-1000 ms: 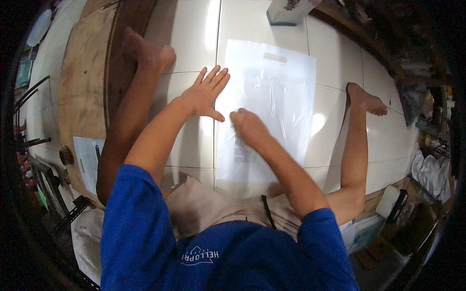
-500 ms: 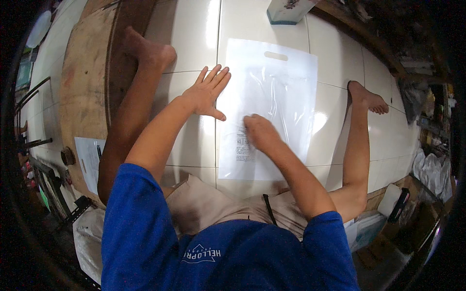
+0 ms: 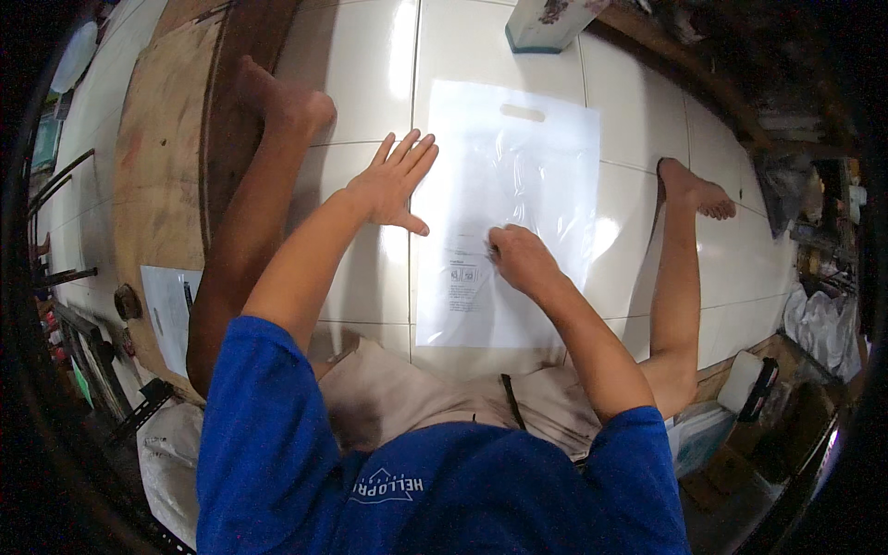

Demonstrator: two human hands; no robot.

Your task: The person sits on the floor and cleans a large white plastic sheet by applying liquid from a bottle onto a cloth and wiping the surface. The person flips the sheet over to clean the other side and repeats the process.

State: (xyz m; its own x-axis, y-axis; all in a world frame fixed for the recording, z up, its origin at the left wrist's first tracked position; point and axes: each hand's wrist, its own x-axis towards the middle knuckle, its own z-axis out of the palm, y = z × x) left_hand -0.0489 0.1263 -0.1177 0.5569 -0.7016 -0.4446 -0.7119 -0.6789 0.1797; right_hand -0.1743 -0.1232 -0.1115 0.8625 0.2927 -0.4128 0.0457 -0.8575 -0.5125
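Observation:
A white plastic bag (image 3: 555, 185) with a cut-out handle slot at its far end lies flat on the floor between my legs. Small dark print shows on its near left part, and its surface is slightly wrinkled and shiny. My left hand (image 3: 396, 183) is spread out with fingers apart, at the bag's left edge. Over the printed area, my right hand (image 3: 525, 261) is curled closed on the bag's surface. Its fingertips are pressed together, and I cannot make out whether something small is in them.
The floor has pale glossy tiles (image 3: 365, 277). A wooden board (image 3: 162, 166) runs along the left, with another printed sheet (image 3: 171, 310) on it. A pale container (image 3: 546, 28) stands at the far side. Shelving and crumpled clear plastic (image 3: 821, 328) line the right.
My right hand has slid to the right and slightly nearer across the bag, uncovering more print. My left hand stays spread in about the same place.

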